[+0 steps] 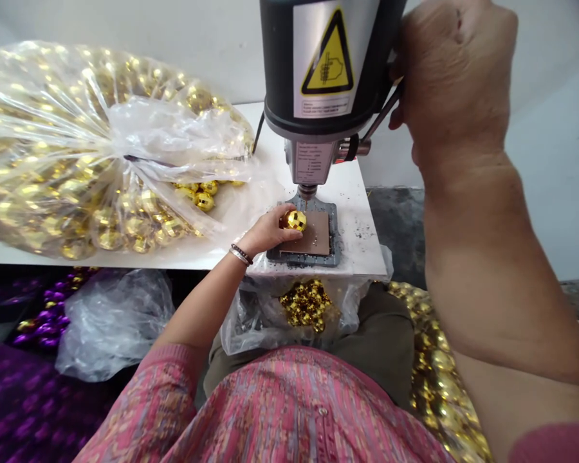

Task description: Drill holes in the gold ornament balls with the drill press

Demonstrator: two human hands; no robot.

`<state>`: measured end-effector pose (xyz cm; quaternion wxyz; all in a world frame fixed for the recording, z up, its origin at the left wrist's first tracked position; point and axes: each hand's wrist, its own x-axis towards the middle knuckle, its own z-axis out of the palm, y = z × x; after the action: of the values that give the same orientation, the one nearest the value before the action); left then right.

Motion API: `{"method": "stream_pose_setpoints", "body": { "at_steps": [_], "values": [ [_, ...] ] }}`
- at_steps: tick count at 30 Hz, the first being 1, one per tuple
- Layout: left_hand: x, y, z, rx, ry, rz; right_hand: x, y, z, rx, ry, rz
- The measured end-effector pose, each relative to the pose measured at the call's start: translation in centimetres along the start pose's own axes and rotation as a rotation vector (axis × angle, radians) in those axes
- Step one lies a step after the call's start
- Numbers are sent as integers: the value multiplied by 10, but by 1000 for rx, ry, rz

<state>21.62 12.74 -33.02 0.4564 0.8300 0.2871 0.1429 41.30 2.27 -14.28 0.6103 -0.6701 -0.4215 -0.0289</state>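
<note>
Between the thumb and fingers of my left hand (276,230) is a small gold mirror ball (296,221). The hand rests at the left side of a brown board (318,235) on the grey base (334,225) of a drill press (280,71). Just above and right of the ball is the thin drill bit (305,204), under the chuck (307,190); I cannot tell whether they touch. My right hand (456,71), raised at the upper right, is closed around the feed lever (386,109) of the press. Dark chips lie scattered around the base.
A large clear bag (38,167) full of gold balls covers the left of the white table (367,222). An open plastic bag with gold balls (309,305) hangs at the front edge. Purple balls (55,315) and crumpled plastic (113,321) are lower left; more gold balls (439,366) lie lower right.
</note>
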Motion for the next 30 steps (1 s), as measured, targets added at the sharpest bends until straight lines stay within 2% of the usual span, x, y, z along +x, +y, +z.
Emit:
{"method": "stream_pose_setpoints", "body": {
  "at_steps": [5, 9, 13, 15, 19, 21, 25, 30],
  "values": [
    [2, 17, 4, 316, -8, 95, -1, -1, 1, 60, -6, -8],
    [4, 18, 8, 417, -13, 144, -1, -2, 1, 53, 1, 1],
    [2, 9, 7, 312, -87, 202, -2, -1, 3, 52, 16, -2],
    [0, 6, 8, 254, -78, 207, -2, 1, 4, 72, 22, -20],
    [-1, 8, 12, 189, 22, 46, -1, 4, 5, 86, 22, -59],
    [0, 12, 12, 173, 21, 1, -1, 4, 5, 87, 19, -66],
    [5, 16, 13, 156, -12, 19, -3, 2, 6, 42, 38, -77],
    [8, 8, 16, -5, -6, 4, -9, 3, 4, 45, 26, -136]
  ]
}}
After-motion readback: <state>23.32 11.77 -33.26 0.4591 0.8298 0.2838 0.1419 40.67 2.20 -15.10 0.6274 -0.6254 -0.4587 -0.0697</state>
